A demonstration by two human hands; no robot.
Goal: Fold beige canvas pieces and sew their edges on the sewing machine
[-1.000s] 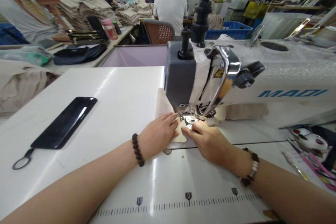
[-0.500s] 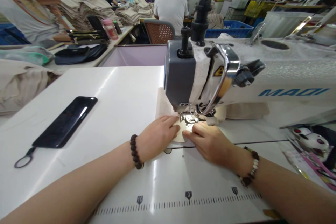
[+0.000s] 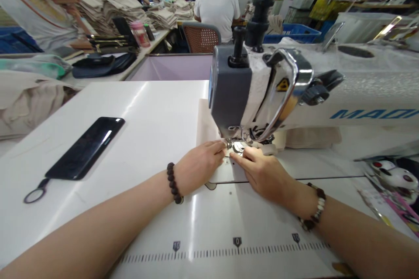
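The beige cloth (image 3: 205, 125) lies flat on the table, running under the presser foot (image 3: 238, 146) of the sewing machine (image 3: 229, 85); its near part sits beneath the hands, just in front of the needle area. The left hand (image 3: 198, 168) lies on it from the left, palm down, with the fingers (image 3: 214, 148) together and stretched toward the foot, tips just beside it. The right hand (image 3: 258, 172) comes in from the right, its fingers (image 3: 244, 157) slightly curled and resting on the cloth close to the foot. Neither hand is clenched or spread wide. Both press on the cloth with their fingertips nearly meeting at the foot, though whether they pinch it is hard to tell from this view.

A dark bead bracelet (image 3: 173, 183) circles the left wrist, and a bracelet with dark and white beads (image 3: 316, 211) circles the right. A printed ruler scale (image 3: 237, 253) runs along the table's (image 3: 147, 113) near edge, below the hands. A black phone (image 3: 85, 148) with a ring strap (image 3: 32, 196) lies on the table, well left of the left hand. Folded beige cloth (image 3: 310, 137) sits behind the machine's arm. Farther off, a co-worker (image 3: 218, 4) in a white shirt sits on a cane-backed chair (image 3: 201, 37), and stacks of beige cloth (image 3: 124, 11) fill a nearby table.
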